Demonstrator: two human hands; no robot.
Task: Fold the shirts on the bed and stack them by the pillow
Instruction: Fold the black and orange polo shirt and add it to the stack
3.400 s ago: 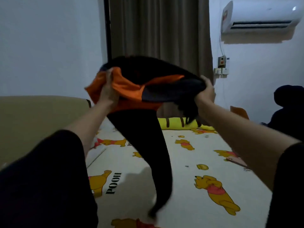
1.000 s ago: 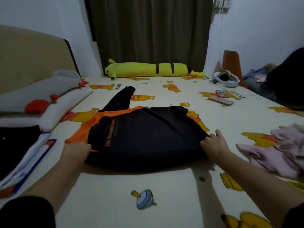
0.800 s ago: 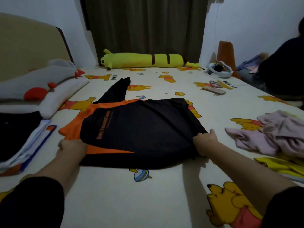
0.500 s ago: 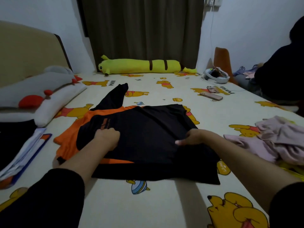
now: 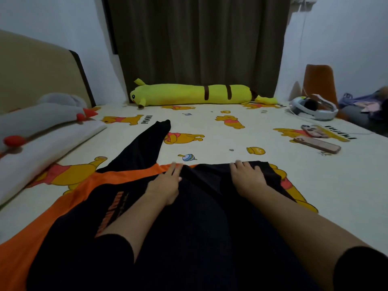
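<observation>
Under both hands the black and orange shirt (image 5: 189, 238) is lying spread on the bed (image 5: 231, 141), one sleeve trailing beyond the left hand (image 5: 165, 185). The left hand and the right hand (image 5: 247, 179) are resting flat and apart on its far edge, fingers straight, gripping nothing. It is looking light, limp and a little slick; pinching that far hem or the shoulder seams should be giving the surest hold.

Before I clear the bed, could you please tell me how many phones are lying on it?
2. One phone lies flat on the sheet at the right; the other phone lies just beyond it, nearer the wall. More could be hidden out of frame.
</observation>
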